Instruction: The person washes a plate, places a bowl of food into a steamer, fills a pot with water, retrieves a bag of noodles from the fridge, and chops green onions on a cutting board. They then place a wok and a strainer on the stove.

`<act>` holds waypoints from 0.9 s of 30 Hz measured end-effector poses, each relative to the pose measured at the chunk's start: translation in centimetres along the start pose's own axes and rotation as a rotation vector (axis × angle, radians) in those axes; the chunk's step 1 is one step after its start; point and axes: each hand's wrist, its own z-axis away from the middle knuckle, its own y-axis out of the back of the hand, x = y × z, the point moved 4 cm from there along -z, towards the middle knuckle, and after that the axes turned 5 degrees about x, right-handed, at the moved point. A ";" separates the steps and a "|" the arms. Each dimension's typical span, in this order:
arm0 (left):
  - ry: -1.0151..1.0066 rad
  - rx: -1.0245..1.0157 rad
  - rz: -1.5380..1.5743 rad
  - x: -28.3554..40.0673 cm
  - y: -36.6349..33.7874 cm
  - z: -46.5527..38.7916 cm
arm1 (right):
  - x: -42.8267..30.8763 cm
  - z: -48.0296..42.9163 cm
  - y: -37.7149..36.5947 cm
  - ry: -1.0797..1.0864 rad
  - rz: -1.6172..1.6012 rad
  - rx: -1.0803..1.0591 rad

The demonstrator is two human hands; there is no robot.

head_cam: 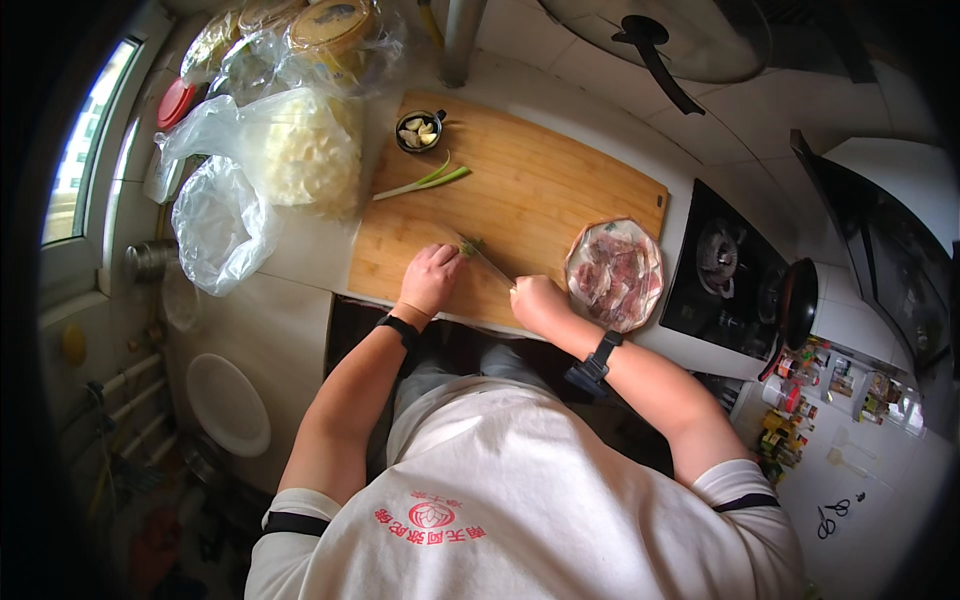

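Note:
On the wooden cutting board [525,165], my left hand [431,276] holds a small bunch of green herbs [471,246] with its fingertips. My right hand [541,304] grips the handle of a kitchen knife [491,268], whose blade reaches left to the herbs. Farther up the board lie green onion stalks [427,182], with a small dark-rimmed cup [420,132] of peeled garlic cloves above them. A plate of raw meat [615,274], seemingly under clear film, rests at the board's right end, beside my right wrist.
Plastic bags [225,225] and a bag of pale food pieces [307,150] stand left of the board. A gas hob [720,262] is on the right, with a black pan [796,304] at its far edge. A white oval dish [228,405] lies at lower left.

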 end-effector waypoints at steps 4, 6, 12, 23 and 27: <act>-0.015 0.030 0.011 -0.1 0.1 0.0 | 0.6 0.8 -1.0 0.093 0.083 -0.059; -0.008 0.036 0.016 -0.1 0.0 0.1 | 0.9 1.2 -1.2 0.089 0.068 -0.060; -0.001 0.048 0.011 0.2 0.1 0.2 | -0.1 -0.2 -1.3 0.044 0.145 -0.079; -0.040 -0.010 -0.005 0.5 1.0 0.9 | 0.0 1.3 -0.1 -0.046 -0.039 -0.025; -0.031 -0.023 0.014 0.4 0.7 1.0 | -0.3 1.7 0.2 -0.076 0.010 -0.058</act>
